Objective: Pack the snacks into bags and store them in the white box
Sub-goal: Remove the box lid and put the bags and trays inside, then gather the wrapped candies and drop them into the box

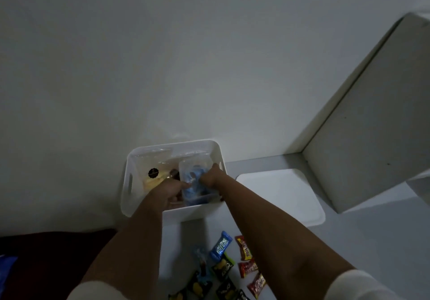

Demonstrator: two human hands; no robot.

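The white box point(149, 151) stands against the wall at the middle of the head view. Inside it, on the right, is a clear bag of blue-wrapped snacks point(194, 178). My left hand point(169, 194) grips the bag's left side and my right hand point(210, 177) grips its right side, both reaching into the box. To the left in the box lies another clear bag with yellow contents and a round black sticker point(153, 176). Loose snacks lie on the table nearer me: a blue one point(221, 245), red ones point(247, 268) and black-and-yellow ones point(222, 268).
A white lid point(282, 196) lies flat to the right of the box. A tall white panel point(372, 123) leans up at the right. A dark red surface point(46, 258) is at the lower left. A small clear bag point(200, 253) lies among the loose snacks.
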